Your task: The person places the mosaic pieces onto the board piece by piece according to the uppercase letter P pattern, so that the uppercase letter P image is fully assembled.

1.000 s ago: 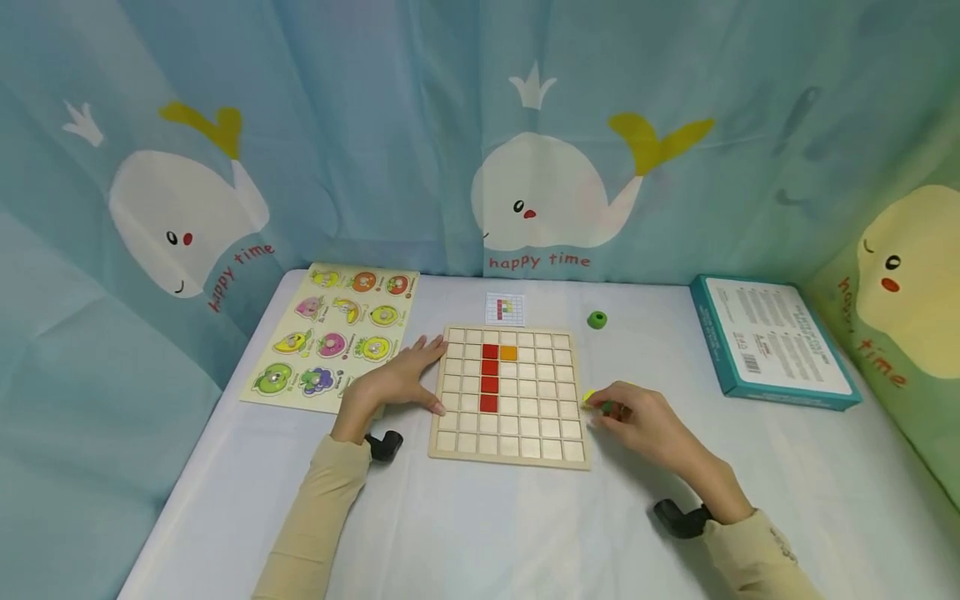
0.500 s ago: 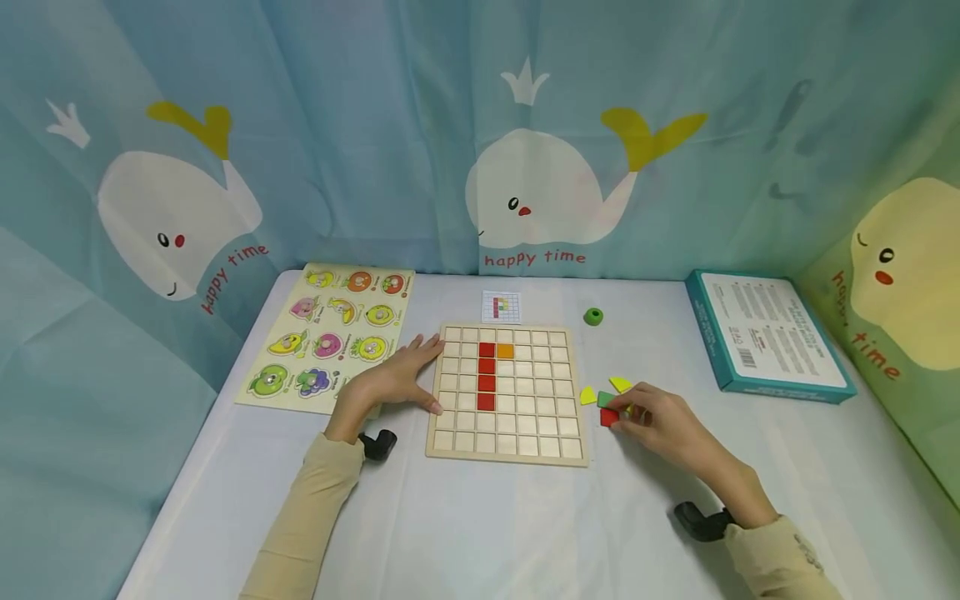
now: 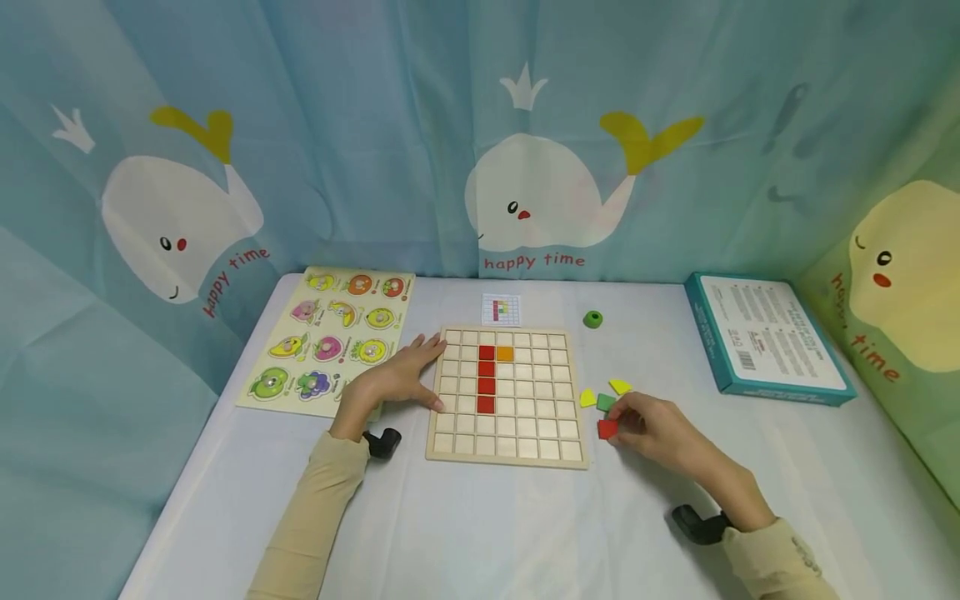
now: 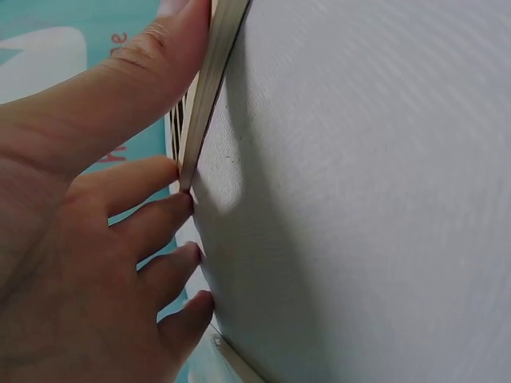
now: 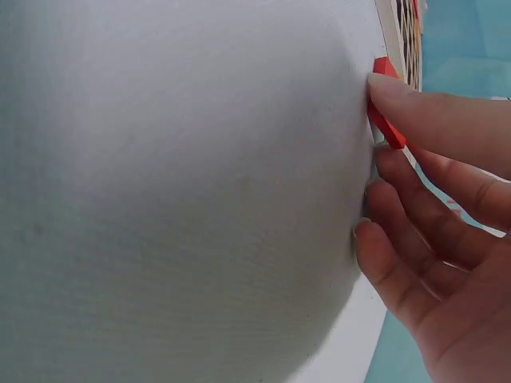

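A wooden grid board (image 3: 528, 428) lies flat on the white table. Several red squares (image 3: 487, 386) form a column in its cells, and an orange square (image 3: 505, 354) sits to the right of the top one. My left hand (image 3: 393, 377) steadies the board's left edge, thumb and fingers spread apart. Right of the board, my right hand (image 3: 663, 431) pinches a red square tile (image 3: 607, 430) between thumb and index finger, low over the cloth. In the right wrist view the thumb covers part of that red tile (image 5: 389, 128). A green tile (image 3: 605, 402) lies just beyond the fingertips.
Two yellow rounded pieces (image 3: 620, 387) lie by the green tile. Behind the board are a small printed pattern card (image 3: 501, 310) and a green bead-like object (image 3: 593, 319). A fruit puzzle board (image 3: 300, 362) stands left; a teal box (image 3: 780, 333) lies at the back right.
My right hand has drawn back a little from the board and uncovered the yellow, green and red pieces. The red tile has shifted slightly toward me. My left hand stays put.
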Tool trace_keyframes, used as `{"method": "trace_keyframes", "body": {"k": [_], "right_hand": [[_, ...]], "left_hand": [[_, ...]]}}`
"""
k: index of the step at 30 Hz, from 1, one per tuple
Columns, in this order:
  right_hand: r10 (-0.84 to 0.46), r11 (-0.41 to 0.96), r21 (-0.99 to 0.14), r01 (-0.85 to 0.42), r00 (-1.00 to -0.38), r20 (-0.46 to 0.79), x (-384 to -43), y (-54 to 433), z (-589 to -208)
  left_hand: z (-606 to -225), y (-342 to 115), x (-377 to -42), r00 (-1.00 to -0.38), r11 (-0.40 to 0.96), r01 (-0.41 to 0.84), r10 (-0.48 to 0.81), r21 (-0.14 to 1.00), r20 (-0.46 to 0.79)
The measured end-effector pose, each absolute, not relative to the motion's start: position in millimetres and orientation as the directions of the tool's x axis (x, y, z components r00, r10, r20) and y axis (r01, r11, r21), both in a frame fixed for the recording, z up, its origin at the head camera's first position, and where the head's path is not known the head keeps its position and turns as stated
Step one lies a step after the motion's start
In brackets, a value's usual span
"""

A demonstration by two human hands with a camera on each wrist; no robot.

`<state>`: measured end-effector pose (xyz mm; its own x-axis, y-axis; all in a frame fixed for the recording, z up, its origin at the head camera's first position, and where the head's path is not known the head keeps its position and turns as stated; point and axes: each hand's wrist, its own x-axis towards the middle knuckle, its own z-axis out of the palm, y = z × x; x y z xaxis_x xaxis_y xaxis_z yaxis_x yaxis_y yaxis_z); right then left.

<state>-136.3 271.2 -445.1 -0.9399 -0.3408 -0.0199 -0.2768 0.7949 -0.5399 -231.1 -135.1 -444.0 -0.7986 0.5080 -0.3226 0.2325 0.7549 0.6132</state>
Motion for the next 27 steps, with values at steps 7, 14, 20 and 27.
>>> {"method": "trace_keyframes", "body": {"k": [7,14,20,27], "right_hand": [[-0.338,0.779,-0.567,-0.268,-0.941,-0.021,-137,269,-448],[-0.354,0.736,-0.616,-0.282,-0.935,0.005,-137,264,-449],[-0.350,0.724,-0.626,-0.290,-0.936,0.029,-138,257,-448],[-0.368,0.656,-0.694,-0.298,-0.928,0.051,-143,242,-449]], "left_hand": [[-445,-136,-230,-0.801,0.754,0.237,0.509,0.612,-0.317],[-446,-137,-229,-0.804,0.750,0.232,0.506,0.619,-0.312],[-449,-137,-229,-0.805,0.745,0.234,0.509,0.625,-0.306],[-450,-137,-230,-0.809,0.738,0.238,0.510,0.631,-0.292]]}}
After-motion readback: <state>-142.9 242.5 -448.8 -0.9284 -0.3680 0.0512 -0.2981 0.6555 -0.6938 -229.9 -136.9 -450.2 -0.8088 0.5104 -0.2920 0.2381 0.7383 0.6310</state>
